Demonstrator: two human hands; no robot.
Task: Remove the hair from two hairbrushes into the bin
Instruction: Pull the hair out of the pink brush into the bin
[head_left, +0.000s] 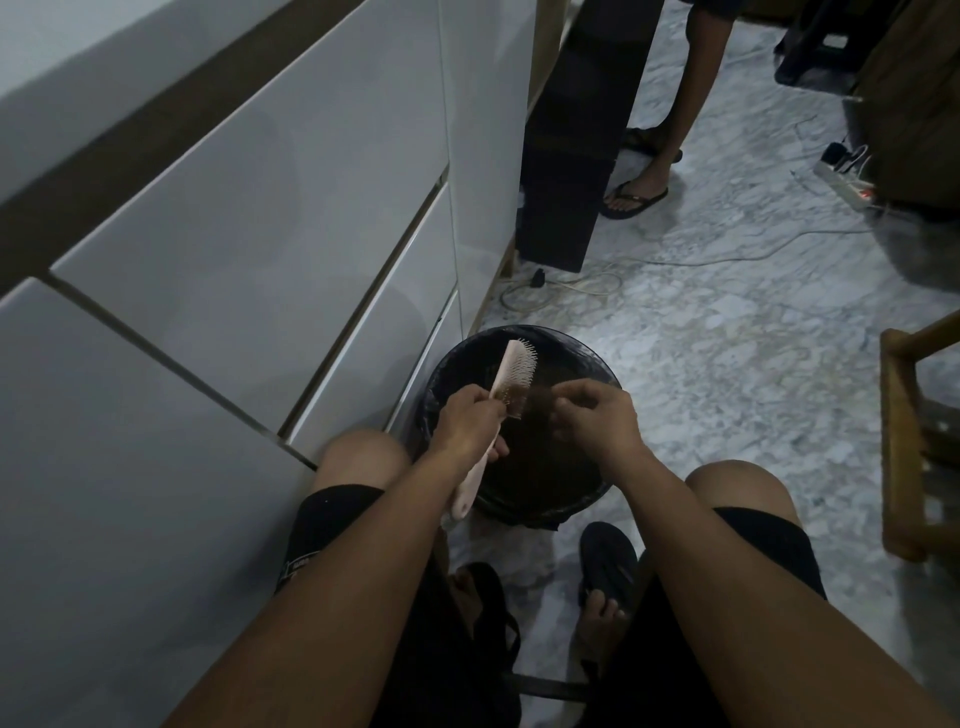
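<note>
- Head view, looking down: the pink hairbrush (511, 382) hangs over the open mouth of the black bin (582, 358), bristles facing right, its long axis running from the handle low by the left knee up and away to the head.
- A dark clump of hair (537, 402) sits in the lower bristles, directly between the two hands.
- The left hand (470, 421) is wrapped round the brush neck, steadying it.
- The right hand (592, 413), just beside the bristles, pinches at the clump; it is the nearer hand for pulling, and I'd judge the tug goes rightward, then down into the bin.
- Only one brush is visible.
</note>
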